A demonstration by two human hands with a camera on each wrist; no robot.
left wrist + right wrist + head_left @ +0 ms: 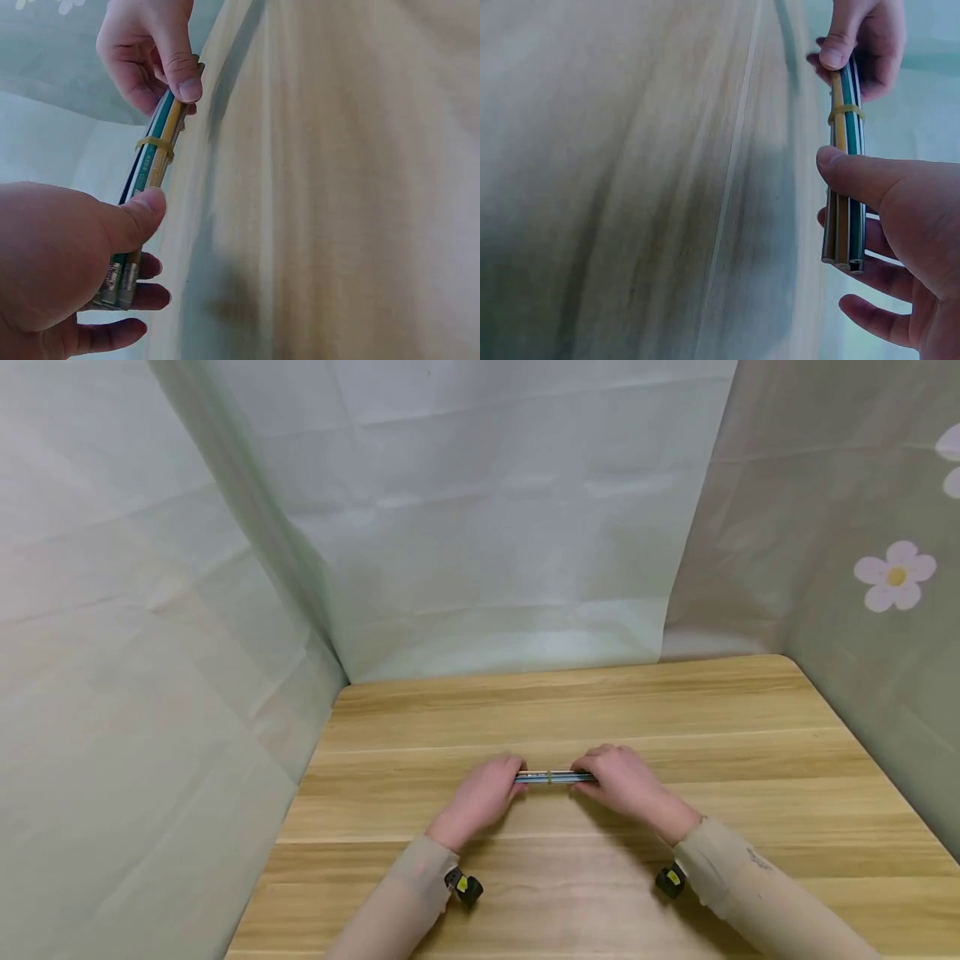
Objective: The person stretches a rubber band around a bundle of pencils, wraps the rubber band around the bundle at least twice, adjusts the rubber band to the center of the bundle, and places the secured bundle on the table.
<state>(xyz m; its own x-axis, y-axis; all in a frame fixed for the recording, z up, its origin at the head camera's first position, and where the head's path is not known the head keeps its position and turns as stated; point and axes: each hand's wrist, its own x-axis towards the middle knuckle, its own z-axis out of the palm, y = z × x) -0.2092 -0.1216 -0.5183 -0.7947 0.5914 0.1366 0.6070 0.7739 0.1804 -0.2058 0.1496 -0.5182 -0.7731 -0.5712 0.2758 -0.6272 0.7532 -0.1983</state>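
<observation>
A bundle of pencils (535, 777), with green, yellow and dark barrels, is bound near its middle by a yellowish rubber band (155, 145). My left hand (484, 791) grips one end of it, thumb on top and fingers beneath. At the other end my right hand (619, 782) holds the bundle in the same way. In the left wrist view, metal ferrules and eraser ends show at the left hand's end. Flat unsharpened ends of the pencils (842, 265) poke out below the right hand's thumb in the right wrist view. The band lies between the hands, touched by neither.
Underneath is a wood-grain table (570, 893). Pale fabric curtains (487, 527) stand behind it and along both sides, the right one with a printed white flower (896, 577). Small black cameras (465, 888) are strapped at the wrists.
</observation>
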